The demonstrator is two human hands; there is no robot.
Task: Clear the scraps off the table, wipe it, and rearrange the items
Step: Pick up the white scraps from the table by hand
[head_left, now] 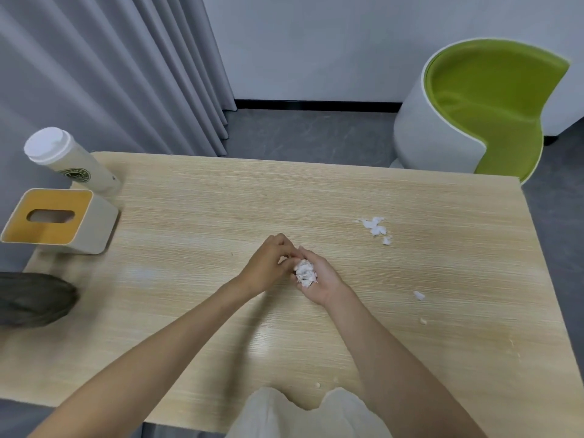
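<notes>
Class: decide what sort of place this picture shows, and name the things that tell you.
Probably an office lounge or meeting corner, not certain: a plain wooden table, a green tub chair beside it, and a lidded takeaway cup near a tissue box.

Head view, steeply down over near table (pixel 221 200).

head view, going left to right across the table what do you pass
tissue box → left hand → right hand cupping a wad of scraps → loose scrap pile → single scrap
</notes>
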